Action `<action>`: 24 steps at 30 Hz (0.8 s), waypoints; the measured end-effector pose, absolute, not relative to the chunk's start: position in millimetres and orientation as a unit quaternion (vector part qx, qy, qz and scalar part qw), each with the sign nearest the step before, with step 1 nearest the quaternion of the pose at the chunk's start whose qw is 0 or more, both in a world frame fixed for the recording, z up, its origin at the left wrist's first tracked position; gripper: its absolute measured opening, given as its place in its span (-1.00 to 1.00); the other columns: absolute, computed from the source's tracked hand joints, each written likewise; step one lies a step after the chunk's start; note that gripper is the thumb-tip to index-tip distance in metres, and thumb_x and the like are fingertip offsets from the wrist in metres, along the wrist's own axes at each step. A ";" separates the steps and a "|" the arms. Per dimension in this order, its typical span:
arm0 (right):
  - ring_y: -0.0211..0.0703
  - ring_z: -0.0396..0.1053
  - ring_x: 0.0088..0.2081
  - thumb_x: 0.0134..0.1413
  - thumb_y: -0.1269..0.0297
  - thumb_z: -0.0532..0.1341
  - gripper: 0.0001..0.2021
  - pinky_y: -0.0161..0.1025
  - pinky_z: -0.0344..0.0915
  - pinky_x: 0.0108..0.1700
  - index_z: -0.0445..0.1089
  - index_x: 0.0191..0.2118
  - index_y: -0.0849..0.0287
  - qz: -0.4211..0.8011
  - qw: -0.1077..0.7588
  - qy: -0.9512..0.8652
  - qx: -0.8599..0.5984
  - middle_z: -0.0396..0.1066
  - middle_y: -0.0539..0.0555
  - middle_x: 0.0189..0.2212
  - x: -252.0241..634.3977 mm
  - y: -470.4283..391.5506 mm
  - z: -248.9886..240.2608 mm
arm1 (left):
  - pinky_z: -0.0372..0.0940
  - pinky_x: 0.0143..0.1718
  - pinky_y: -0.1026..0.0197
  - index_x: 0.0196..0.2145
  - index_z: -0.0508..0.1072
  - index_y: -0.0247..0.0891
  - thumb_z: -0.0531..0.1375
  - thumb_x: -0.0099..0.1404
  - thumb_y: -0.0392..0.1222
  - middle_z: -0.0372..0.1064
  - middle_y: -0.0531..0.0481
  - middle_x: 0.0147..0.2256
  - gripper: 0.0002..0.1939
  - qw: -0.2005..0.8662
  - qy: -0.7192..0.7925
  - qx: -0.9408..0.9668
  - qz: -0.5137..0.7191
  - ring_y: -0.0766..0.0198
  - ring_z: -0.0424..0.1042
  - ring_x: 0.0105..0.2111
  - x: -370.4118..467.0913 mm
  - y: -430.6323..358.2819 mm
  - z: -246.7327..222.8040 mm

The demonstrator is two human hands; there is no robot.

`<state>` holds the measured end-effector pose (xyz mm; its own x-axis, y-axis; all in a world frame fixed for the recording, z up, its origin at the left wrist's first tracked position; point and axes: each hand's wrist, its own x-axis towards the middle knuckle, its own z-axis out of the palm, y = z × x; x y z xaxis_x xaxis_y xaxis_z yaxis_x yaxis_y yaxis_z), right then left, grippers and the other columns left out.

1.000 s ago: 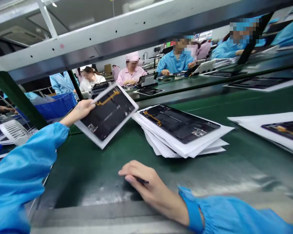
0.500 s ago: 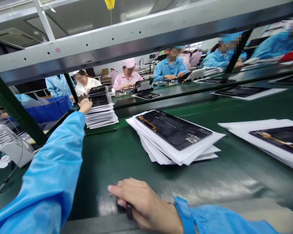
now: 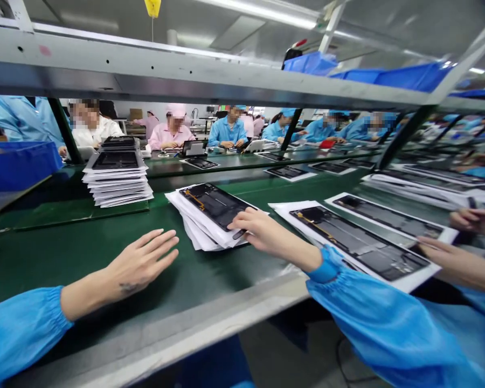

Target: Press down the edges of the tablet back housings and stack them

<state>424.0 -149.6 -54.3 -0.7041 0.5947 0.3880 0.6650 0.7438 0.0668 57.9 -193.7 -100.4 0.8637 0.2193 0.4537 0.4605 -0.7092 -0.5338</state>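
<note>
My left hand [image 3: 135, 268] is over the green bench with its fingers stretched out and nothing in it. To its right, several white sheets [image 3: 198, 231] lie in a skewed stack, with a black tablet-like panel [image 3: 216, 203] on top that has an orange flex cable near its left end. My right hand [image 3: 255, 226] is at the panel's near right corner, fingers curled round a short black stick-like tool [image 3: 239, 234]. Whether the fingers also touch the panel I cannot tell. At the back left stands a taller stack of panels and sheets [image 3: 118, 183].
At right, a co-worker's hands [image 3: 461, 261] are beside another panel [image 3: 364, 242] on white paper. More panels on sheets [image 3: 388, 215] lie beyond. A metal shelf beam [image 3: 210, 81] crosses overhead, held by green posts [image 3: 404, 137]. A blue bin [image 3: 18, 164] stands far left.
My left hand has come back from the tall stack to the near bench. My right hand has moved forward to the panel with the black tool. The view has turned right.
</note>
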 end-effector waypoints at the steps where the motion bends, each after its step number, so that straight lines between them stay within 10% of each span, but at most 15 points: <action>1: -0.04 0.34 -0.21 -0.03 0.65 0.17 -0.63 -0.14 0.24 -0.17 0.53 -0.15 0.17 -0.105 0.162 -0.920 -0.341 0.53 0.15 -0.20 423.4 -148.9 -53.2 | -0.02 0.38 0.01 0.05 0.51 -0.29 0.09 0.37 -0.37 0.42 -0.17 0.17 -0.65 0.330 -0.186 -0.907 -0.184 0.06 0.29 0.26 62.5 -196.7 -101.1; 8: -0.16 0.29 -0.25 0.04 0.69 0.12 -0.70 -0.25 0.17 -0.20 0.47 -0.31 0.15 -0.108 0.143 -0.936 -0.303 0.47 0.04 -0.34 410.3 -144.1 -46.9 | 0.12 0.33 -0.04 0.05 0.51 -0.26 0.09 0.36 -0.37 0.44 -0.20 0.14 -0.64 0.245 -0.215 -0.929 -0.174 0.02 0.32 0.25 65.9 -210.2 -106.7; 14: -0.16 0.24 -0.30 0.00 0.72 0.01 -0.68 -0.27 0.17 -0.25 0.35 -0.36 0.15 -0.144 0.213 -0.926 -0.278 0.34 0.04 -0.39 397.7 -142.0 -37.6 | 0.21 0.25 -0.20 -0.09 0.57 -0.24 0.20 0.36 -0.04 0.53 -0.25 -0.01 -0.72 -0.308 -0.379 -0.812 -0.320 -0.08 0.44 0.12 81.6 -179.1 -85.7; 20: -0.15 0.23 -0.27 0.06 0.70 0.01 -0.70 -0.25 0.19 -0.23 0.34 -0.29 0.17 -0.147 0.282 -0.922 -0.221 0.33 0.08 -0.33 333.7 -170.2 -24.4 | 0.48 -0.17 0.09 -0.06 0.47 -0.38 -0.01 0.34 0.45 0.55 -0.33 -0.19 -0.24 -0.503 -0.387 -0.658 -0.405 0.07 0.60 -0.23 108.2 -133.1 -56.8; 24: -0.15 0.22 -0.32 0.32 0.55 0.02 -0.75 -0.19 0.19 -0.25 0.41 -0.26 0.21 -0.122 0.290 -0.935 -0.163 0.39 0.09 -0.35 294.3 -218.7 -46.9 | 0.45 -0.21 0.15 -0.08 0.48 -0.35 0.33 0.16 0.20 0.54 -0.19 -0.17 -0.42 -0.526 -0.415 -0.586 -0.456 0.12 0.54 -0.22 84.4 -170.2 -56.5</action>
<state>294.3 -218.7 -46.9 -0.7785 0.2344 0.5823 0.3755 0.9172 0.1328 84.4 -170.2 -56.5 0.2409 0.9655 0.0986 0.0070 -0.1033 0.9946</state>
